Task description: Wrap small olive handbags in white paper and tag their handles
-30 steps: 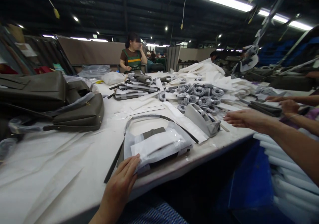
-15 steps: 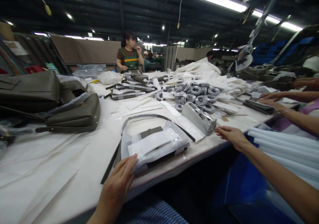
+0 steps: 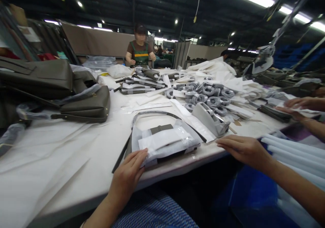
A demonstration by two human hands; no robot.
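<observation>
My left hand (image 3: 130, 171) holds the near left corner of a dark olive handbag (image 3: 161, 129), its fingertips on the white wrapping sheet (image 3: 166, 140) that covers the bag. The bag lies flat, its wrapped strap (image 3: 149, 113) looped toward the far side. Just right of the bag, over the table's front edge, is my right hand (image 3: 245, 151). Its fingers are pressed together at the tips; whatever they pinch is too small to make out. Beyond those fingertips, apart from them, stands a grey tape dispenser (image 3: 210, 120).
Olive bags (image 3: 86, 104) pile up at left. Behind the dispenser lie coiled wrapped straps (image 3: 208, 91) and white paper sheets (image 3: 210, 67). Pale rolls (image 3: 297, 157) fill a blue bin (image 3: 250, 190) at right. A person (image 3: 141, 50) stands across; a co-worker's hands (image 3: 297, 107) work at right.
My right hand has left the tape dispenser's front end and come toward the handbag. My left hand stays on the bag's corner. The view has shifted slightly left.
</observation>
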